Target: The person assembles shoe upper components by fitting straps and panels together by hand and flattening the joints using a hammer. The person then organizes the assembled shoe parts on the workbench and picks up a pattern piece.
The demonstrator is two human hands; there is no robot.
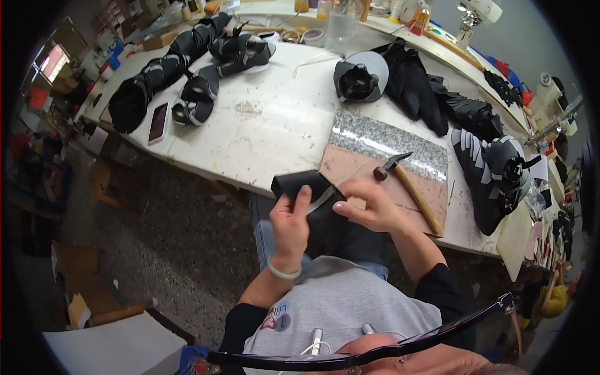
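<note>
Above my lap, at the table's front edge, I hold a black shoe-upper piece [300, 182] with a narrow pale grey strip along its inner side. My left hand [290, 225] grips it from below, thumb pressed on its face and fingers behind. At its right edge, my right hand [375, 209] is closed, thumb and index finger pinching the border. Just beyond my right hand, a hammer [415, 197] with a wooden handle lies on a pinkish-brown board [350, 162]. A speckled grey stone slab [387, 140] shows along that board's far side.
A phone [159, 123] rests at the white table's [250, 144] left edge. Behind it run black bundles [172, 59] and grey-black shoe uppers [197, 97]. More black pieces [415, 87] and stacked uppers [494, 175] lie at right. A clear jug [340, 28] stands at the back.
</note>
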